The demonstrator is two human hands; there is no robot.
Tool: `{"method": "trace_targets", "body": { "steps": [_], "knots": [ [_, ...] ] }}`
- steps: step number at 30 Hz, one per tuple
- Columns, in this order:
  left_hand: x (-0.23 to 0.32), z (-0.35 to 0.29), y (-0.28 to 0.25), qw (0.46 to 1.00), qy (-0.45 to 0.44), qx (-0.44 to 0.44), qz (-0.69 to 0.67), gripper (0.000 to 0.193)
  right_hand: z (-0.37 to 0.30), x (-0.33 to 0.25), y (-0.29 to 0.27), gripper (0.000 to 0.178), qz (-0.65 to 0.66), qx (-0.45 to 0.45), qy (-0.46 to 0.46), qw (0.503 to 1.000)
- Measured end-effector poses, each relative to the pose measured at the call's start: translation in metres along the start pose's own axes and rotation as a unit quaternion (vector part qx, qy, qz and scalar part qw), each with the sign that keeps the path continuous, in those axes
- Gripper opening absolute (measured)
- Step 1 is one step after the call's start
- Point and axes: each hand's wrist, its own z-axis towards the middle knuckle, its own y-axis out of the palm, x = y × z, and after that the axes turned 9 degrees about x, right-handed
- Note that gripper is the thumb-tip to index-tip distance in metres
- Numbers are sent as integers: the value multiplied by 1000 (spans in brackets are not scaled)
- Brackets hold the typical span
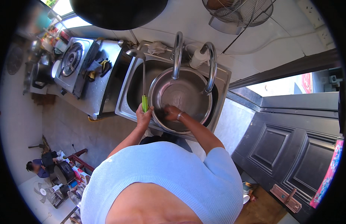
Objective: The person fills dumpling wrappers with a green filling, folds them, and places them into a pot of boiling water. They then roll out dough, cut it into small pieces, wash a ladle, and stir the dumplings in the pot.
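My left hand [144, 116] is closed around the green grip of a ladle [144, 100]. The ladle stands up over the sink's left side, its metal bowl at the far end. Inside a wide round metal basin [154, 100], my right hand [173, 112] reaches down toward the near left part of the bottom. Its fingers are dark and blurred, so whether they grip anything does not show. The basin rests in a stainless steel sink [123, 107]. Two curved chrome faucets [177, 56] arch over it from the back.
Behind the sink stand a white bottle [199, 59] and a crumpled cloth [157, 47]. Left is a metal counter [100, 82] with a gas stove [71, 61]. A large black wok [119, 13] and a wire strainer [240, 13] hang above. A dark door [281, 138] is at right; another person [40, 168] sits at lower left.
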Motion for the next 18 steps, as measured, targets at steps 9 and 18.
{"method": "trace_targets", "body": {
  "steps": [9, 18],
  "knots": [
    [46, -23, -2, 987, -74, 2, -141, 18, -150, -23, -86, 36, -147, 391, 365, 832],
    [120, -45, 11, 966, -81, -55, -240, 19, -87, 14, 17, 29, -45, 305, 385, 870]
  ]
}}
